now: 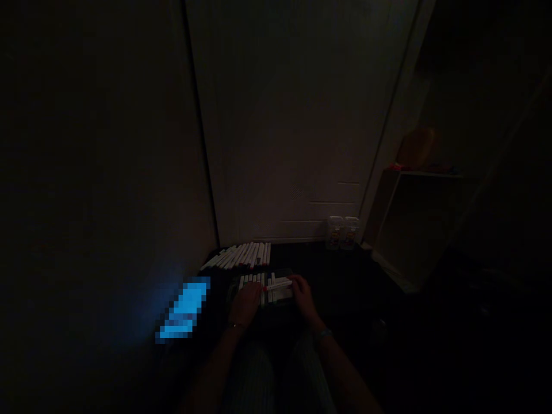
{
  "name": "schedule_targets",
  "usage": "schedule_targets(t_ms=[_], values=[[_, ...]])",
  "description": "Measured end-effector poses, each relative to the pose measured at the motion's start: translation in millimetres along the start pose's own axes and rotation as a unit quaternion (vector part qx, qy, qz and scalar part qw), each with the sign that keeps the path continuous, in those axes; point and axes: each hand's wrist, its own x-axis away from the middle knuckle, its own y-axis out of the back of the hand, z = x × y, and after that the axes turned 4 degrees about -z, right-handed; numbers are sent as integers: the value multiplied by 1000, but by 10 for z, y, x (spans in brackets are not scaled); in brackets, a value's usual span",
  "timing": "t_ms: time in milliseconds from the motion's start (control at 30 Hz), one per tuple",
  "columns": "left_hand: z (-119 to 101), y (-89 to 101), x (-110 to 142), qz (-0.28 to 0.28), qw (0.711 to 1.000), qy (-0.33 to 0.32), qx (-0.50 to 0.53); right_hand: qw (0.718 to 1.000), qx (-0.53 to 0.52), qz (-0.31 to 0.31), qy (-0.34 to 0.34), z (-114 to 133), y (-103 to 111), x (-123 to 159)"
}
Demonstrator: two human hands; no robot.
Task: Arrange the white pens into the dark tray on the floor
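The picture is very dark. A white marker [280, 284] with a red end lies nearly level between my hands. My right hand [303, 293] pinches its right end between thumb and fingers. My left hand [246, 303] is closed at the red left end, its fingertips dim and partly hidden. Below and behind my hands is a shallow clear case [284, 295], its outline hard to make out. Several white markers [252, 278] stand side by side in it, upright in the view, close to my left fingers.
Several loose white markers [244, 255] lie fanned out at the back left of the dark table [345, 282]. Two clear containers with labels [342, 232] stand at the back right, against the wall. A glowing blue, pixelated screen [184, 310] is at the left. A shelf unit [414, 218] stands farther right.
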Motion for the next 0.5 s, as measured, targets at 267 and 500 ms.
schedule_targets(t_ms=[267,500], values=[[16,-51,13,8,1000,-3,-6,999,-28,5,-19,44,13,-5],[4,-52,23,-2,1000,3,7,996,-87,15,-29,21,9,-7]])
